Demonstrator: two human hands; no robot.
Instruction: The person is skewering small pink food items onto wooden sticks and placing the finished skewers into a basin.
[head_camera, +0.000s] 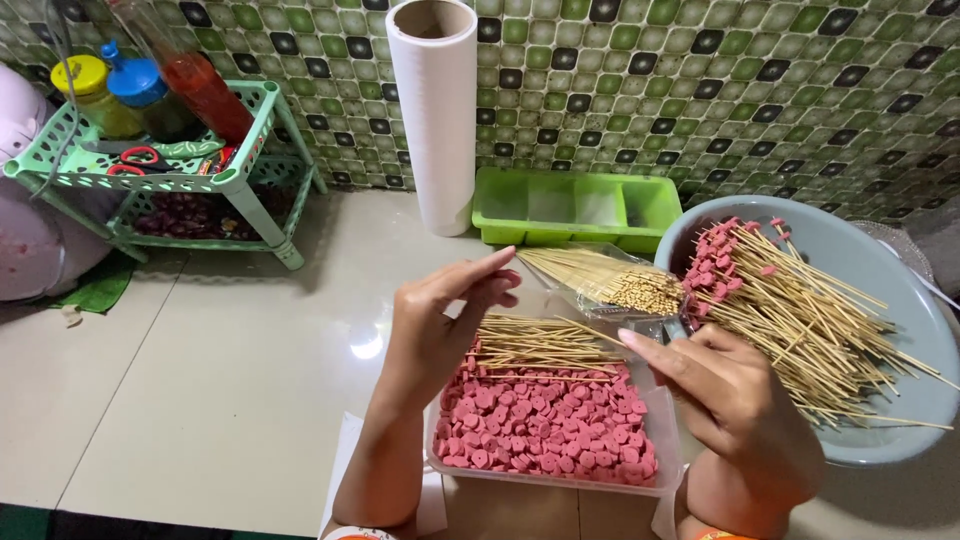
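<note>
At centre frame the left hand (440, 320) hovers over a clear plastic tub (660, 440), fingers extended and pinched lightly together at the tips; whether anything sits between them I cannot tell. The right hand (735, 400), lower right of centre, is loosely curled with its index finger pointing left, apparently pinching a thin bamboo skewer (590, 331) that runs across the tub. The tub holds a heap of pink round slices (545, 425) in its near half and loose skewers (540, 345) at its far end. Just behind it lies a clear plastic bag of bare skewers (610, 280). At the right edge a grey-blue basin (890, 270) holds skewers already threaded with pink pieces (790, 300). Further back stands a green divided tray (575, 210), and beside it an upright white roll (435, 120). In the upper left a mint-green rack (245, 180) carries bottles (140, 85) and red-handled scissors (135, 160)
</note>
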